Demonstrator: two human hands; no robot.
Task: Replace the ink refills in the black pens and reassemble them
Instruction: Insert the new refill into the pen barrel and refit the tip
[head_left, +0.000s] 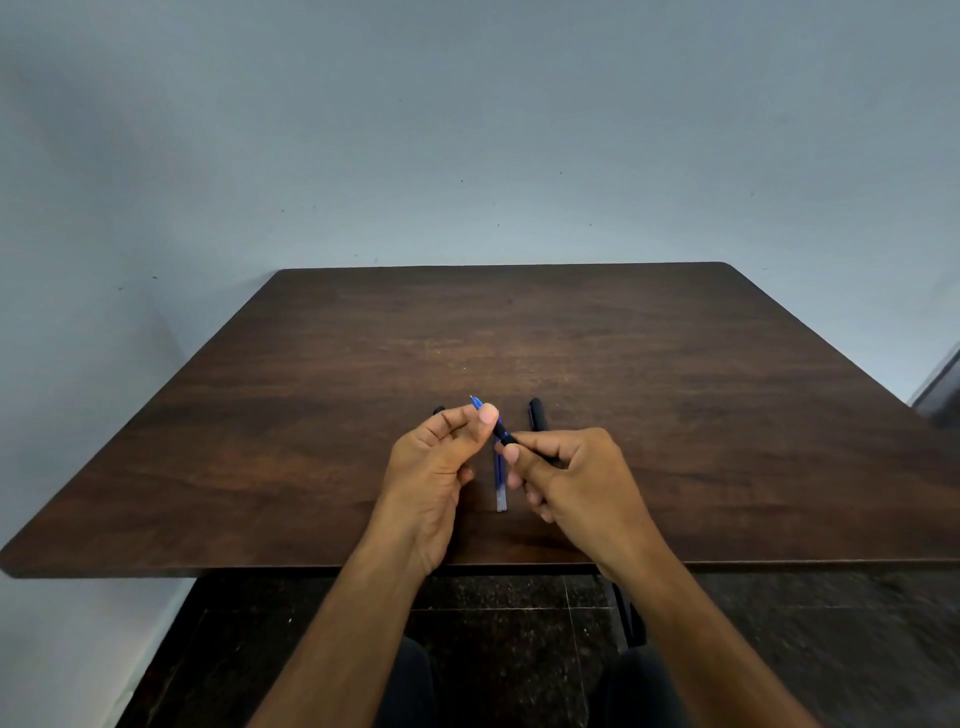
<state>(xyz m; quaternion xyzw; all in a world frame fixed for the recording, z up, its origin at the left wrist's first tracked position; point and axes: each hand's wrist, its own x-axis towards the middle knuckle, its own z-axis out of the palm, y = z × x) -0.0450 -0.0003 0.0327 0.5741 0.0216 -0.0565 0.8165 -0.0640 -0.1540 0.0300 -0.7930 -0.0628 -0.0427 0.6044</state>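
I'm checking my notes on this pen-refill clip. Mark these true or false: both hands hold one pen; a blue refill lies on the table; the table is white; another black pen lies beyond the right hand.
1. Both hands, left hand and right hand, hold one slim black pen: true.
2. A blue ink refill lies on the table: true.
3. The table is white: false; the wooden table is dark brown.
4. Another black pen lies beyond the right hand: true.

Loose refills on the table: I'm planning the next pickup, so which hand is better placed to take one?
Probably left: it pinches only the blue tip; the right holds the pen barrel.
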